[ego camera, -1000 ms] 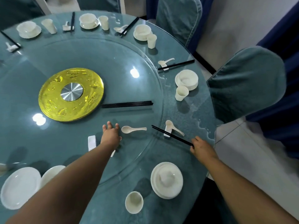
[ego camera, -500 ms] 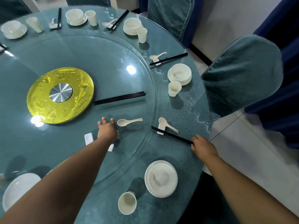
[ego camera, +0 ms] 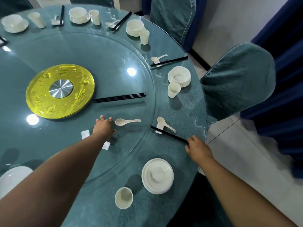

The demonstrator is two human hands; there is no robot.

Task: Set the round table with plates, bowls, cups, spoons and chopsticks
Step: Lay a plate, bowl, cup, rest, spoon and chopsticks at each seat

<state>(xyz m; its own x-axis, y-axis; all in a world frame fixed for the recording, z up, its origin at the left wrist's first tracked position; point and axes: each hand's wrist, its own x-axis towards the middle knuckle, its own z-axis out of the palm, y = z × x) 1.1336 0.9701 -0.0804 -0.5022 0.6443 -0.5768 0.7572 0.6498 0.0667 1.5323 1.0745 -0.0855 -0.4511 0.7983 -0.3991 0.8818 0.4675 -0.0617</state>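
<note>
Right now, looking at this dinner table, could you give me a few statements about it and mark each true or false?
1. The right hand touches the near end of a pair of black chopsticks. True.
2. The left hand holds the loose spoon. False: the spoon lies beside it on the glass turntable.
3. The nearest cup lies tipped over. False: it stands upright.
4. Spare chopsticks lie beside the gold disc. True.

A: What can't you make out?

B: The left forearm covers most of a white rest [ego camera: 106,145], and the left edge cuts off a white plate [ego camera: 11,178].

A: And the right hand [ego camera: 197,149]?

B: Its fingers are turned away, so its grip on the chopsticks [ego camera: 168,134] is unclear. Another dark item [ego camera: 2,41] is cropped at the left edge.
</note>
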